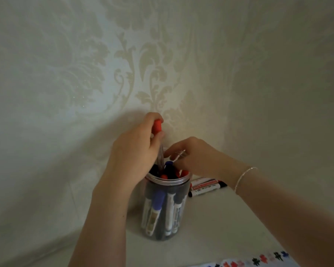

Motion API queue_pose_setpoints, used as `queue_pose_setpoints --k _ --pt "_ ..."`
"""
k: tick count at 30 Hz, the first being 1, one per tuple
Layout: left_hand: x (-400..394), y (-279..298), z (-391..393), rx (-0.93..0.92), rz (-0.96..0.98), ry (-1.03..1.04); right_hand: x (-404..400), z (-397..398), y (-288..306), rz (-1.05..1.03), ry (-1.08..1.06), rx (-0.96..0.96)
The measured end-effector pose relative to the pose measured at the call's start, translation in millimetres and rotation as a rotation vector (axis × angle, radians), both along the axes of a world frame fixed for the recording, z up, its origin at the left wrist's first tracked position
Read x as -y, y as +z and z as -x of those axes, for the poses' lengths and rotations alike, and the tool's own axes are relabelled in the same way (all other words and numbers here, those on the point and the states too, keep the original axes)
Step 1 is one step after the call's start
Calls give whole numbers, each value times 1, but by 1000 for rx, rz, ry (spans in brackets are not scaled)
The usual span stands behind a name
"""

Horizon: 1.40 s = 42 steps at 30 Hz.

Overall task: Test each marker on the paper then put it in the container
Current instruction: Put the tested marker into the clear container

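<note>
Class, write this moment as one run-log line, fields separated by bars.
left hand: holds red-capped marker over container | right hand: at rim, grip unclear | loose markers: on table | paper: marked

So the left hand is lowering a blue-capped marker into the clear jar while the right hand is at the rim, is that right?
Not quite: the cap is red, not blue. The head view shows the left hand holding a red-capped marker going into the clear jar, with the right hand at the rim.
</note>
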<state>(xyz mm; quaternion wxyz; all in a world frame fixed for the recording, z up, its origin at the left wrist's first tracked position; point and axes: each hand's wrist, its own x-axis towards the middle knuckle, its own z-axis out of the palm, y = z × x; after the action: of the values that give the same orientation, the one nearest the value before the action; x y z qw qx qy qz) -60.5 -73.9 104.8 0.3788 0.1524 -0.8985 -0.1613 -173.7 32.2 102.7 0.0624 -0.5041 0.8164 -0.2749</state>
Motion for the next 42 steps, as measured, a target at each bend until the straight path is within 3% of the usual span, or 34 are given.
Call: queue_pose_setpoints --k 2,6,7,8,10,12,16,18,19,21,24,26,27,30,33,42 --pt "0 3 -2 7 3 6 -3 4 -2 107 -13 15" --pt "-2 7 -6 1 -15 11 -9 26 -22 581 -227 388" --pt "-3 8 -6 10 -37 9 -11 37 -36 554 -342 340" --pt "-4 8 -6 25 -52 6 -15 49 -52 362 -421 163" --pt "-9 9 -6 64 -50 10 -24 63 -88 -160 -374 -154" --pt "-13 8 -4 86 -11 14 -29 70 -119 -457 -266 -276" --pt "-12 6 2 85 18 19 -23 72 -135 -459 -195 -567" --pt "-11 5 3 70 5 -7 -19 76 -131 -488 -141 -596" --pt "-11 4 3 65 1 -25 -18 77 -127 -467 -135 -552" --pt "-10 4 4 54 -12 -56 -15 77 -109 -208 -245 -354" --pt "-7 4 5 21 -59 -104 -11 66 -62 334 -376 366" --pt "-8 5 4 25 -93 -143 -10 51 -35 413 -243 770" --pt "-9 5 3 33 -107 -157 -8 41 -26 349 -186 793" --pt "-9 7 -1 31 -112 -158 1 10 -18 264 -203 621" --pt "-10 13 -9 -59 -136 -178 -3 -6 -29 440 -262 450" --pt "-14 30 -45 -333 -120 -212 -34 -29 -51 718 -12 76"
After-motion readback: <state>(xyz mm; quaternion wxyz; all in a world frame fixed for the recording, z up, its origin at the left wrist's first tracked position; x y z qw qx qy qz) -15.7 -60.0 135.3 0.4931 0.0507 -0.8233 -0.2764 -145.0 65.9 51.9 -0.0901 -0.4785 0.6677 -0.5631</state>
